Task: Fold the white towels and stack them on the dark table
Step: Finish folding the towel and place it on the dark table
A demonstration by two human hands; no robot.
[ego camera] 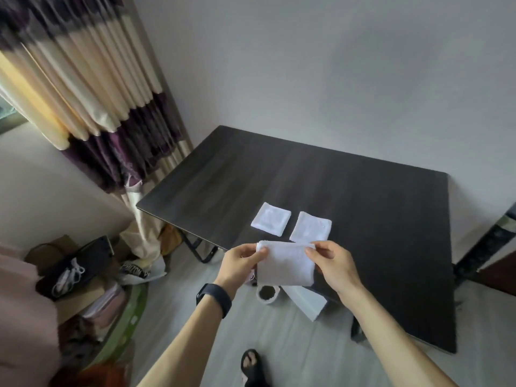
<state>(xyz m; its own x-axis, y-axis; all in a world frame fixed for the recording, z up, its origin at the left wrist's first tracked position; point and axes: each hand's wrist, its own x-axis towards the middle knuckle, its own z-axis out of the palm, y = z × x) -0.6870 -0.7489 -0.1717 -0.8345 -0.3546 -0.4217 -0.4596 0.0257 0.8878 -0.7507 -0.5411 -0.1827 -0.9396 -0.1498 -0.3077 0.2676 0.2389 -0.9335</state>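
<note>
My left hand [240, 263] and right hand [333, 263] pinch the towel [284, 268] by its top corners with their fingers; its long axis runs crosswise between them, folded towels [270, 219] just beyond on the desk [363, 191]

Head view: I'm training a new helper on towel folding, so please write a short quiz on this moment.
1. True or false: the folded towels on the dark table are stacked.
2. Which hand pinches the held towel? A) left hand only B) right hand only C) both
3. Fill in: the black wristband sits on the ___ wrist.
Key: 1 false, they lie side by side, apart; 2 C; 3 left.
</note>
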